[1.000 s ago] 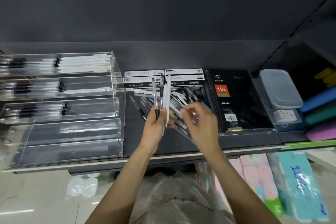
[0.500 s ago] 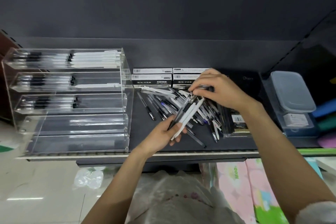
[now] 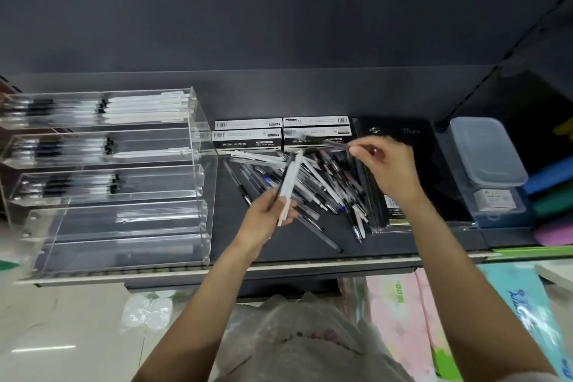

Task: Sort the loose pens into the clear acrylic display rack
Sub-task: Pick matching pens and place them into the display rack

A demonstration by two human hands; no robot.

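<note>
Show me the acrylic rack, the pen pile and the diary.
acrylic rack [image 3: 198,121]: head view, right side wall.
pen pile [image 3: 322,186]: head view, middle of heap.
diary [image 3: 412,131]: head view, cover title.

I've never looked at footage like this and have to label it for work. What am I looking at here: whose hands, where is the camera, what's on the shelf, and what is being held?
There is no machine: a person works with bare hands, and one wide-angle camera worn on the head looks forward and down, so the arms reach in from below. The left hand grips a small bundle of pens, white and dark. The right hand pinches a single blurred pen above the loose pile of pens on the dark shelf. To the left stands the clear acrylic rack, its upper tiers already holding pens. Behind the pile lie pen boxes; to its right a black diary and a lidded plastic box.
</note>
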